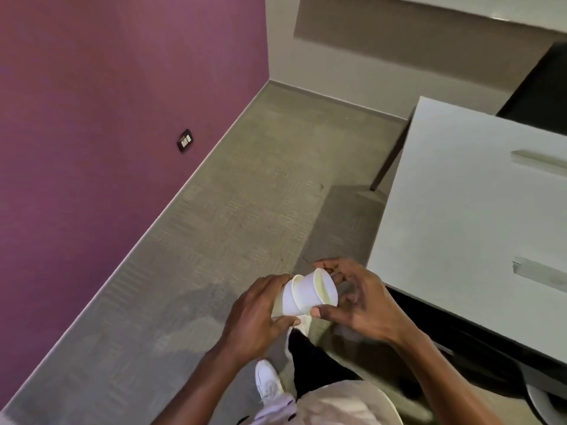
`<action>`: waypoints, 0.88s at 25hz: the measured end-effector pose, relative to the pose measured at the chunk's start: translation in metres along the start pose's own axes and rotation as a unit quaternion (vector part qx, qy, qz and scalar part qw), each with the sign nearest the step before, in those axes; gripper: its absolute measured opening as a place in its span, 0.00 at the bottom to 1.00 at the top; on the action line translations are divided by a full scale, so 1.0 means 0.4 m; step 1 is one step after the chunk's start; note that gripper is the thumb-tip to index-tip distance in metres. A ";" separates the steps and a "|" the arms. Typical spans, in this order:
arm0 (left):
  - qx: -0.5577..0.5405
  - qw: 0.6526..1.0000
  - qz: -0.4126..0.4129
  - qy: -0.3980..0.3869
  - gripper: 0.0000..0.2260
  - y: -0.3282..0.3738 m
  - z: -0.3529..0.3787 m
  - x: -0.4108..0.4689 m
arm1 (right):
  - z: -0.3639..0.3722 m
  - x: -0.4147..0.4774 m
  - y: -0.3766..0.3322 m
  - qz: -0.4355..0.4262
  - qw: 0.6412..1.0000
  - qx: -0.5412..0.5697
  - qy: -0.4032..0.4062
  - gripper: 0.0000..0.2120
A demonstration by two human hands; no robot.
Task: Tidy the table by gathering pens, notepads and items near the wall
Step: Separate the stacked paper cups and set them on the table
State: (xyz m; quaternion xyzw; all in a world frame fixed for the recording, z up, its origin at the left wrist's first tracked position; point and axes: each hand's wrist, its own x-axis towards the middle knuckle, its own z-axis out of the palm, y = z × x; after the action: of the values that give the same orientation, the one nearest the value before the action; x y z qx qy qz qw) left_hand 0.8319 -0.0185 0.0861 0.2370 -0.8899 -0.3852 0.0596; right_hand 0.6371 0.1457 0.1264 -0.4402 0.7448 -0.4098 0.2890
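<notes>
shoes: two white ones showing, one (269, 381) planted on carpet, the other (302, 325) mostly hiding under the hands.
hands: two, both bare, working just above the shoes.
left hand (256, 317): wrapping around the base end of the cup stack, fingers curled over it, thumb underneath.
right hand (356, 299): pinching the rim of the outer cup, thumb on the near edge, fingers on the far edge.
cups (306, 294): two white paper cups, nested one inside the other, lying tilted on their side with mouths facing right; being held in mid-air between both hands, not resting on the table.
table (460, 216): one grey top, sitting right of the hands; near corner just beside the right hand, not touching it. Two slots showing on the surface, otherwise bare in view.
table leg (388, 159): one dark leg visible, running down to the floor at the far corner.
floor (233, 185): grey carpet, open strip running between table edge and wall.
wall (107, 102): purple, running along the left; one socket plate (184, 140) on it, low down.
</notes>
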 end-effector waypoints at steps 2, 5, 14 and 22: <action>0.003 1.000 0.018 -0.016 0.32 -0.006 -0.014 0.089 | -0.024 0.037 0.010 0.016 0.999 0.011 0.041 0.31; 0.018 0.998 0.048 -0.035 0.33 -0.001 -0.014 0.250 | -0.089 0.107 0.047 0.033 0.992 0.017 0.117 0.29; 0.026 0.989 0.096 -0.112 0.33 0.109 0.010 0.718 | -0.327 0.335 0.178 0.066 0.976 0.002 0.206 0.27; 0.041 0.977 0.127 -0.165 0.35 0.165 0.057 0.998 | -0.468 0.458 0.266 0.101 0.962 0.012 0.252 0.32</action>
State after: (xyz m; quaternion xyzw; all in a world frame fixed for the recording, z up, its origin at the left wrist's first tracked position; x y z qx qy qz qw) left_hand 0.4492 -0.1512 0.0868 0.0576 -0.9252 -0.3718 -0.0497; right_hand 0.3627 0.0782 0.1146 -0.2420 0.8290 -0.4851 0.1371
